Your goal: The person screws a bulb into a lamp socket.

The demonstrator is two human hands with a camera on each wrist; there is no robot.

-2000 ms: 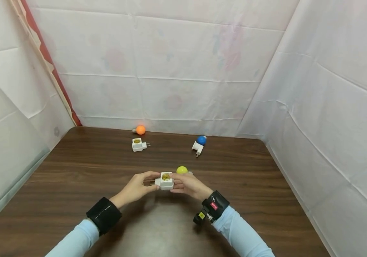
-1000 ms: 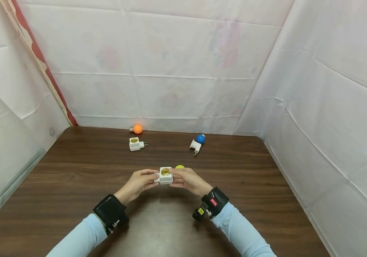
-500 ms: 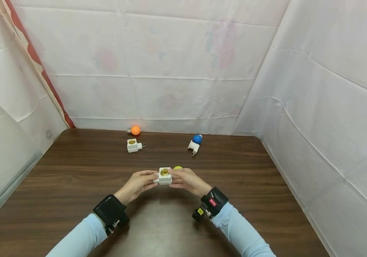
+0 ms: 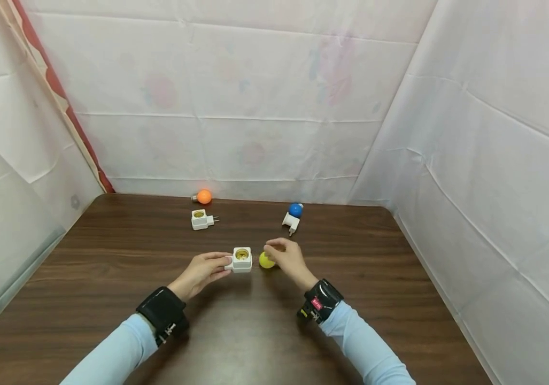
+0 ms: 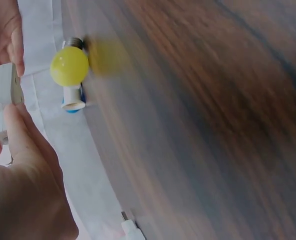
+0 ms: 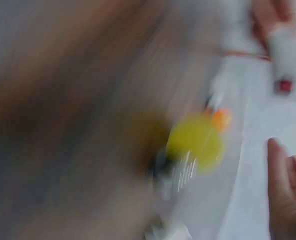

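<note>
My left hand [image 4: 204, 272] pinches a white plug-in bulb socket [image 4: 242, 260] by its plug end, raised off the table with its round brass-coloured opening facing up. In the left wrist view the socket [image 5: 5, 90] shows from the side between thumb and fingers. Just right of it, a yellow light bulb [image 4: 267, 260] lies on the table. Over that bulb hovers my right hand [image 4: 292, 263], fingers loosely bent. The blurred right wrist view has the yellow bulb [image 6: 196, 142] apart from the right hand [image 6: 288, 195], whose fingers hold nothing.
On the dark wooden table [image 4: 236, 337], an orange bulb [image 4: 204, 196] and a second white socket [image 4: 200, 220] lie at the back left. A blue bulb [image 4: 295, 210] lies against another white socket [image 4: 291, 221] at the back right. White sheeting [image 4: 255, 96] walls the back and sides.
My right hand has let go of the socket and moved right and up to above the yellow bulb. The left hand keeps its hold on the socket, shifted slightly left.
</note>
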